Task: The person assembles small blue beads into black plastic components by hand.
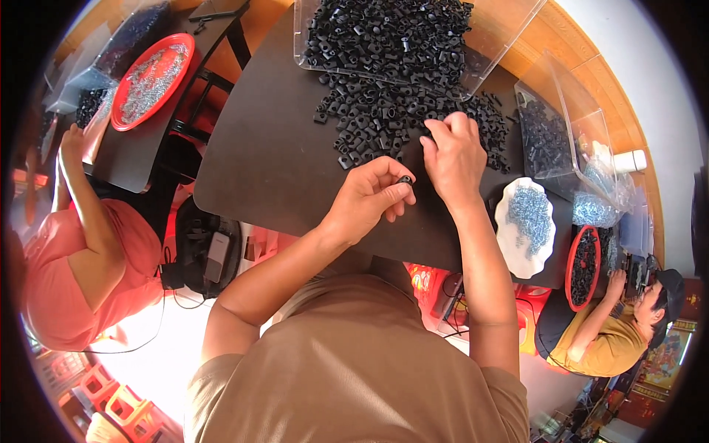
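In my left hand point(369, 196), a small black plastic fitting point(405, 180) is pinched between thumb and fingers, one end showing a hole. My right hand point(456, 151) hovers at the near right edge of a loose pile of black plastic fittings point(377, 118). Its fingers are bent, with thumb and index tip apart and no part visible between them. The pile spreads out from a clear plastic bin point(509, 52) holding many more of the same fittings. All this lies on a dark brown table point(255, 140).
Right of my forearm sits a white scalloped plate point(507, 247) of small clear bluish pieces. Beyond are another clear bin point(583, 140) and a red tray point(574, 284) of dark parts. Co-workers sit on either side; a red tray point(118, 111) of shiny pieces stands on the left table.
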Demonstrator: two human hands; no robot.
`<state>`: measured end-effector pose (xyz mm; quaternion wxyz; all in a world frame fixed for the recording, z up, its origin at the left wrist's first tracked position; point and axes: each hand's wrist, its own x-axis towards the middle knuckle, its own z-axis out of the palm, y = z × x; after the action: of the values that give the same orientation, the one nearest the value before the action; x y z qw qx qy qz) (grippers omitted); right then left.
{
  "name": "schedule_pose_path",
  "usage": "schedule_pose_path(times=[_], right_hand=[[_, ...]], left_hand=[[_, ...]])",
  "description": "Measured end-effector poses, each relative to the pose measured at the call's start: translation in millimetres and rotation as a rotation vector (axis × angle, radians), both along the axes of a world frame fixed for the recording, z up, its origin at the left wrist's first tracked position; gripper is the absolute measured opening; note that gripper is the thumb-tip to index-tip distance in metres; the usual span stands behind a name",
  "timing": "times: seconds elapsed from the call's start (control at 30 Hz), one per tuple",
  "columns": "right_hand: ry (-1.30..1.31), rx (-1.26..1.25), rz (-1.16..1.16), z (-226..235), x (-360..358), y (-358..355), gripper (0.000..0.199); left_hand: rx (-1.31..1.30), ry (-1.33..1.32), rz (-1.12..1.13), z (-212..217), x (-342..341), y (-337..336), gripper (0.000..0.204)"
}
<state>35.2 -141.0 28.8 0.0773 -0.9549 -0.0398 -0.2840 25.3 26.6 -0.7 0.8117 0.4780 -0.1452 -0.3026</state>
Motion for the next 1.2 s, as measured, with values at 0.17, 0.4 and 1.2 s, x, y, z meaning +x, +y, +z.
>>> schedule_pose_path(times=[0.17,0.4,1.2], right_hand=[[0.008,-0.161,-0.109,-22,25,-5,0.003],[-0.083,0.1,-0.053,-19,18,-15,0.008],[-0.065,0.355,0.06,0,13,-20,0.006]], left_hand=[[0.013,-0.004,-0.021,-1,1,-1,0.007],[0.012,-0.003,-0.015,-3,1,0,0.007],[0.008,0.027,0.011,-4,0,-1,0.016]])
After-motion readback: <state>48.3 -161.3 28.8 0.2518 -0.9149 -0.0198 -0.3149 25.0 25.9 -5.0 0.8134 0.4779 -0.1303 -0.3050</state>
